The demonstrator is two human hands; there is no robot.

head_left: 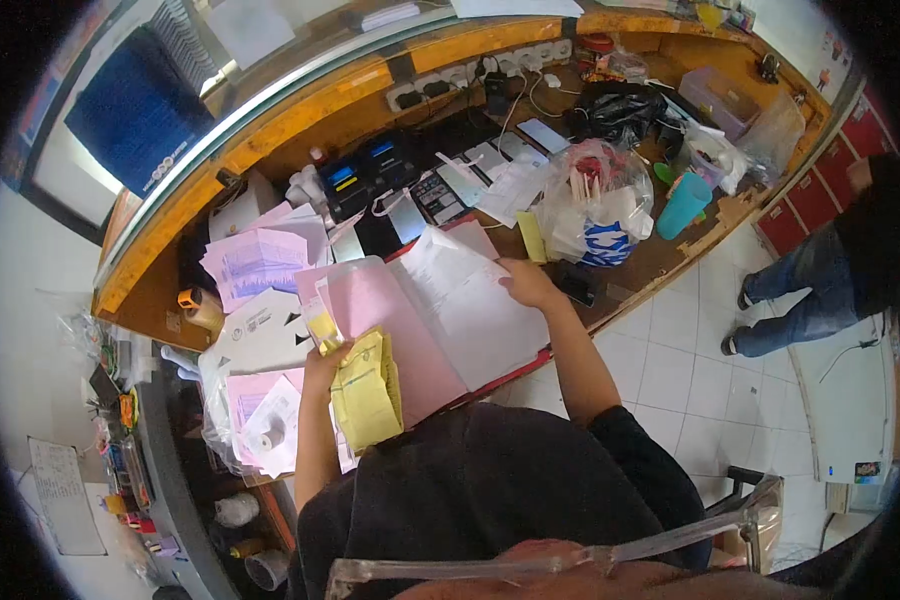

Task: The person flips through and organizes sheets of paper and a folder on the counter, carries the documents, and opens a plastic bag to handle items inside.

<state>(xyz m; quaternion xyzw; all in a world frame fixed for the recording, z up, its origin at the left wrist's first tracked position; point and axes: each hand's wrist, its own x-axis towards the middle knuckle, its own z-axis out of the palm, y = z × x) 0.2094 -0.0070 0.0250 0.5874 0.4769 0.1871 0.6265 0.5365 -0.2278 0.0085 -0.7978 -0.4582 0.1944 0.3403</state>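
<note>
My left hand [326, 368] is closed around a bundle of folded yellow papers [370, 395], held over the left side of an open pink folder [420, 365]. At the right edge of the folder, my right hand [528, 283] pinches the border of a white sheet [455, 275]. That sheet is slightly lifted over other white papers [485, 335]. Faint print shows on it, too small to read. The fingertips of my right hand are partly hidden by the paper.
Purple-printed papers [255, 262] and a white envelope [265, 335] lie left. Behind are black card terminals [355, 178] and phones. To the right are a plastic bag [595, 205], a teal cup [684, 205] and a dark phone [576, 285]. Another person [810, 290] stands at right.
</note>
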